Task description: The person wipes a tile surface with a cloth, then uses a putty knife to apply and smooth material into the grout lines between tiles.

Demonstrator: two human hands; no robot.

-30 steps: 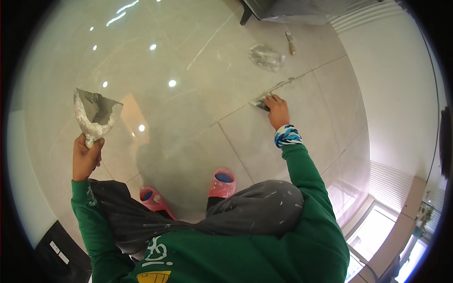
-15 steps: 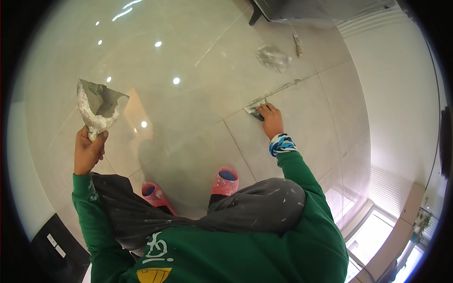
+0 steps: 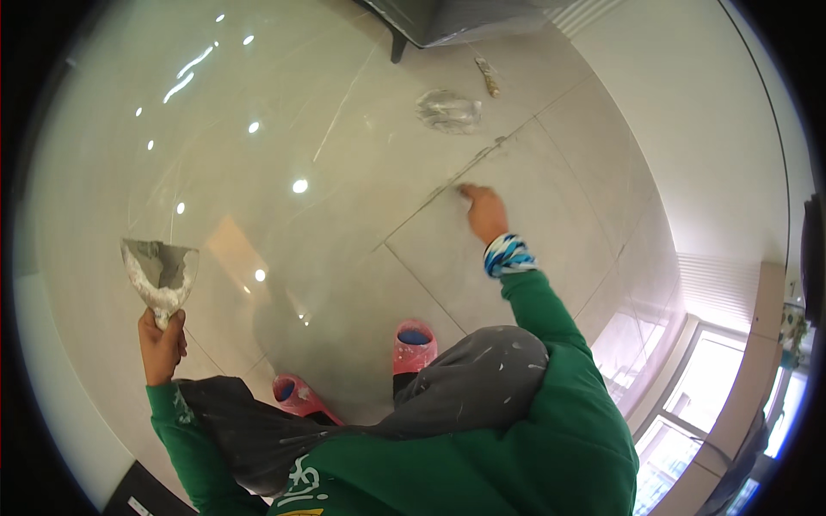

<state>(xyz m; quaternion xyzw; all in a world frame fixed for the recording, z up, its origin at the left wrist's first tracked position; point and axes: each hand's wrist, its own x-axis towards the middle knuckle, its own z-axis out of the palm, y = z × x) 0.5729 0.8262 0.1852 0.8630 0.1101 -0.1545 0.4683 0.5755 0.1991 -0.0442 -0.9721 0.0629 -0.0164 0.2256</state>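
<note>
A broad trowel (image 3: 160, 273), its blade smeared with grey and white filler, is held upright by its handle in the left hand (image 3: 162, 344), whose fingers are clamped around the grip. The blade is raised above the glossy tiled floor (image 3: 258, 189), towards the floor's left side in the head view. The right hand (image 3: 483, 211) is stretched out well apart from the left, and its fingertips are pressed onto a grout joint (image 3: 447, 185) that runs diagonally between two large tiles. Whether anything small is pinched under those fingers cannot be told. A blue and white striped cuff (image 3: 508, 255) is seen at the right wrist, followed by a green sleeve (image 3: 551, 318).

Below the hands, grey paint-flecked trousers (image 3: 465, 378) and two pink slippers (image 3: 415, 344) are seen on the tiles. Farther along the joint, a crumpled clear plastic bag (image 3: 447, 110) is lying on the floor, and a small tan tool (image 3: 489, 77) is lying just beyond it, near the dark leg of a piece of furniture (image 3: 397, 47) at the floor's far edge. A bright window (image 3: 688, 413) is seen at the lower right.
</note>
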